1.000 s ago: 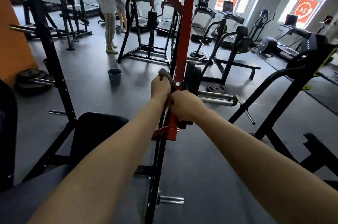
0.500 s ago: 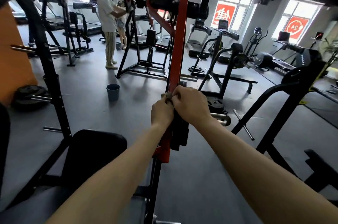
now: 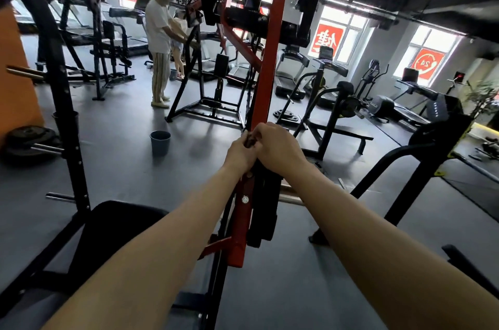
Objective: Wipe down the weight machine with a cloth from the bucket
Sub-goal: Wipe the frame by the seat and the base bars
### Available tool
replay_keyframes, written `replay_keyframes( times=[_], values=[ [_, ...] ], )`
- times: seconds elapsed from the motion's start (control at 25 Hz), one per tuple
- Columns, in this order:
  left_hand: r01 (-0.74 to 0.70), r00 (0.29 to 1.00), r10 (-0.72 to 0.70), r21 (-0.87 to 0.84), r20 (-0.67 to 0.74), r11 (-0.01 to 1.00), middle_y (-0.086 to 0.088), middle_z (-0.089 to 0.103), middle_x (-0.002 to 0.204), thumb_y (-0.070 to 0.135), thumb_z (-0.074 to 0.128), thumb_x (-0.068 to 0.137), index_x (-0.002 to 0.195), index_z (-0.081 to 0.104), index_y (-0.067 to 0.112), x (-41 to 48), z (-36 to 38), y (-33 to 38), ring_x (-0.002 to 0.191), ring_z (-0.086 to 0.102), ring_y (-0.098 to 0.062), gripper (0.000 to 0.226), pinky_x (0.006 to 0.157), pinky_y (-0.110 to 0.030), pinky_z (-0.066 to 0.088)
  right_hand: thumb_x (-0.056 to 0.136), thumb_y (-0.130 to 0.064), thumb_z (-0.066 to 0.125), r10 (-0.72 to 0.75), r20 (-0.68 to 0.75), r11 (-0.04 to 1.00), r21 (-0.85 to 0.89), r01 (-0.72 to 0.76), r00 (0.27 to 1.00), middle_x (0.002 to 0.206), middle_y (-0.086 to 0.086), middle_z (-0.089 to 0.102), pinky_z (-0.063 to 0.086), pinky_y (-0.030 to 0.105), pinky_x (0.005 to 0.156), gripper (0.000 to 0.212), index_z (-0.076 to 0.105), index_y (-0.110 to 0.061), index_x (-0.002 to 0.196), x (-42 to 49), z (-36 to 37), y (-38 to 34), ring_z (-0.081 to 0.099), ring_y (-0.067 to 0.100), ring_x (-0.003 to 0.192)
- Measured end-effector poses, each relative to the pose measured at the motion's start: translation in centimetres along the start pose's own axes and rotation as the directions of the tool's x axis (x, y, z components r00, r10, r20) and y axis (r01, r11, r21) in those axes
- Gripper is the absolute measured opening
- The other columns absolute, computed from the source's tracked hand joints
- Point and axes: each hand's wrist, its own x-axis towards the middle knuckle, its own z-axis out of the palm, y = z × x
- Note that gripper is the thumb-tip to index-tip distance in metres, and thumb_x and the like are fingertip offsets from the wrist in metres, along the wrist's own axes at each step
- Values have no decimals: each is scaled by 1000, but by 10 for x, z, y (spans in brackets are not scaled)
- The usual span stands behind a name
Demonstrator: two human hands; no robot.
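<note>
The weight machine [image 3: 251, 18] rises ahead: a black frame, a red upright [image 3: 266, 81] down its middle, and black weight plates [image 3: 263, 208] stacked against its lower end. A black seat pad [image 3: 116, 224] sits lower left. The grey bucket [image 3: 160, 142] stands on the floor, well apart. The left hand [image 3: 240, 153] grips the dark cloth [image 3: 249, 140] against the red upright. The right hand [image 3: 278, 145] curls round the bar beside it, hiding most of the cloth.

Far-right window sign [image 3: 428, 61]: "24" in circle. Middle window sign [image 3: 325, 38]: mirrored "健".
</note>
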Motion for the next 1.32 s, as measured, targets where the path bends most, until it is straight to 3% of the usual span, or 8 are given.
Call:
replay_keyframes(
  times=[0.12,0.36,0.48,0.68,0.84,0.92,1.04,1.32],
  values=[
    [-10,1000,9,25,7,1000,-6,76,107,25,58,87,120,69,31,21,-2,-9,98,72,-26,35,92,-44,59,93,-11,52,112,129,992,44,-118,985,127,9,63,42,33,91,37,61,-13,129,20,7,2,58,29,120],
    [14,999,-8,-117,53,993,-4,78,98,40,54,85,99,75,33,54,1,13,98,73,-31,26,96,-51,56,102,-14,47,168,33,979,113,-171,985,164,3,34,36,37,114,60,31,-16,160,55,22,8,43,26,144],
    [-69,997,74,-106,36,992,-2,77,101,38,49,95,105,72,32,70,1,25,98,72,-24,26,94,-49,57,94,-7,53,140,-21,974,181,-134,990,160,3,44,42,34,111,69,36,-26,158,60,31,19,50,26,139],
    [-115,993,117,-82,11,990,-1,75,99,30,47,103,100,70,31,73,-2,29,96,71,-21,23,92,-41,57,84,-5,61,173,65,954,237,-184,983,149,8,55,50,39,101,95,16,-32,163,64,32,17,59,33,126],
    [-63,998,62,-40,-29,997,-5,75,96,14,50,98,94,71,23,56,-4,25,92,70,-22,23,84,-36,55,79,-1,63,200,118,913,338,-228,973,157,5,46,46,34,107,108,6,-32,165,60,31,22,52,27,136],
    [-26,999,26,-19,-46,999,-8,74,88,10,52,93,93,73,15,47,-6,21,83,69,-28,22,75,-37,55,79,0,63,183,100,897,391,-208,978,161,2,41,42,32,110,105,10,-31,165,59,29,23,48,25,140],
    [25,997,-16,103,-81,994,-4,64,69,12,55,91,83,70,16,29,-7,14,61,56,-22,19,54,-26,42,82,-3,64,142,100,895,411,-171,985,148,4,51,44,31,100,98,15,-31,163,55,28,25,56,30,127],
    [151,976,-77,376,-205,914,-17,69,85,16,55,91,82,65,6,7,2,25,88,69,-42,17,75,-42,55,85,-12,67,-2,229,932,354,-81,973,159,13,40,48,40,101,108,-4,-29,164,57,16,46,57,38,122]
  ],
)
